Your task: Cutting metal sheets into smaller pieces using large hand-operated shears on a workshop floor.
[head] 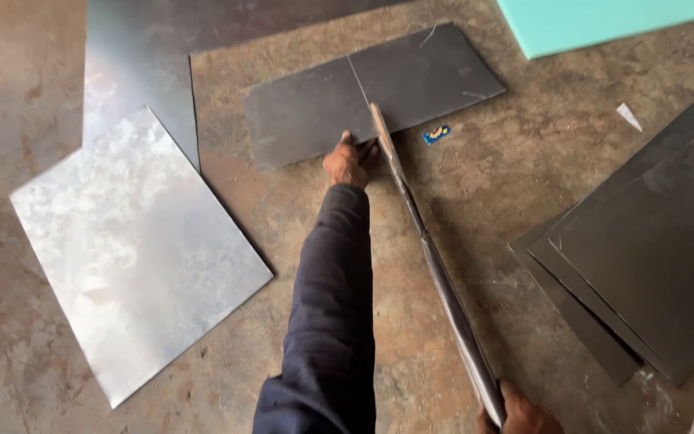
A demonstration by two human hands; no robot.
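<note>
**Long shears biting into a dark sheet on the workshop floor**

I start with the biggest surface, the brown concrete floor (483,201), stained and scuffed, which carries everything else. On it to my left lies a large shiny galvanised sheet (134,249), flat and set at an angle, overlapping the edge of a second dull grey sheet (138,72) behind it. To my right a stack of dark sheets (652,257) lies fanned out, well apart from the work, so nothing crowds the cutting line. A turquoise foam board (596,20) shows at the top edge.

The piece in hand is the dark metal sheet (363,92), flat on the floor ahead of me, with a thin scribed line running across it near its middle. My left hand (349,161), arm stretched out in a dark blue sleeve (327,321), presses down on the near edge just left of that line; the fingers are curled over the edge, seemingly pinning the sheet so it will not shift or lift.

The long shears (427,249) run from the bottom of my view up to the sheet, blades meeting its near edge at the line. My right hand (520,414) is closed round the handle end at the bottom.

Smallest are a blue and yellow scrap (435,133) just right of the blades, and a white offcut (628,116) farther right.
</note>
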